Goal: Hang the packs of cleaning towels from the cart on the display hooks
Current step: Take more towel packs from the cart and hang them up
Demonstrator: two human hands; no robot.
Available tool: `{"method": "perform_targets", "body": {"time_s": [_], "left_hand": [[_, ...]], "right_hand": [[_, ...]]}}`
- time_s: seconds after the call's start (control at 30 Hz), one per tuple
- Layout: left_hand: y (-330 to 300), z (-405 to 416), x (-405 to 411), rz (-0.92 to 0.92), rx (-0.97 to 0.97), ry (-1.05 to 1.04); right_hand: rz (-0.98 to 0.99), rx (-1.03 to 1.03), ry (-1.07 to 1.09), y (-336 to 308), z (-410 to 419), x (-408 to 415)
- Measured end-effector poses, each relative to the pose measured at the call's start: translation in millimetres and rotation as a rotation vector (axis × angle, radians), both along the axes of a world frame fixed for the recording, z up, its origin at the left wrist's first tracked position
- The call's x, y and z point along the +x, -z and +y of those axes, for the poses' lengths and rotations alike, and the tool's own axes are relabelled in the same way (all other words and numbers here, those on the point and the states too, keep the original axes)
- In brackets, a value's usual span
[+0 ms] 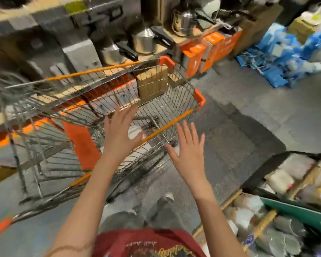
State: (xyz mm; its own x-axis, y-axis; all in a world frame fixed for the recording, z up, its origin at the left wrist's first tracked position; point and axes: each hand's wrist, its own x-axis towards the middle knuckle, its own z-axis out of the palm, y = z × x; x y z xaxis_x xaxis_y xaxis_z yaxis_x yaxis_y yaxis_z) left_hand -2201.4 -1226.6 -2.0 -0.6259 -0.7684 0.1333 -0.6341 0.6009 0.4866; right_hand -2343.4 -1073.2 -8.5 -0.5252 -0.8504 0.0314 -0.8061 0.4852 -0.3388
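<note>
Shop aisle floor (pixel 248 108) blurred; wire cart (pixel 119 101) looks empty; left hand (pixel 119 134), right hand (pixel 188 154) spread, holding nothing; risk: no towel packs visible to grab.

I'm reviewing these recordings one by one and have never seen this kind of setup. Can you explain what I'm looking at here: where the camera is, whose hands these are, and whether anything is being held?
There is no machine here. One wide-angle camera sits on a person's head and looks forward and down, so you see their own two arms reaching out in a shop aisle. The picture is blurred by movement.

The left hand is spread open over the basket of a wire shopping cart with orange trim. The right hand is also open, just outside the cart's near rim. Neither hand holds anything.

The cart's basket looks mostly bare; I cannot make out any towel packs in it. Behind it, metal kettles stand on a shelf above orange boxes. A pile of blue packages lies on the floor at upper right. At lower right, wrapped goods sit on a display, too blurred to identify.
</note>
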Motion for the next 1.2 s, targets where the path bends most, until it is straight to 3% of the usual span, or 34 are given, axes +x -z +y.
{"method": "perform_targets", "body": {"time_s": [0.17, 0.5, 0.9, 1.2], "left_hand": [[14.6, 3.0, 22.5, -0.041, 0.086, -0.258], [38.4, -12.7, 86.5, -0.06, 0.17, -0.592], [97.4, -101.1, 67.0, -0.056, 0.322, -0.577], [169.2, -135.0, 43.8, 0.025, 0.546, -0.712]], "right_hand": [[0.033, 0.062, -0.243, 8.2, -51.8, -31.9], [-0.012, 0.188, -0.646, 46.1, -149.8, 16.0], [0.05, 0.286, -0.77, 103.9, -230.8, 10.3], [0.025, 0.428, -0.955, 185.2, -298.7, -5.9]]}}
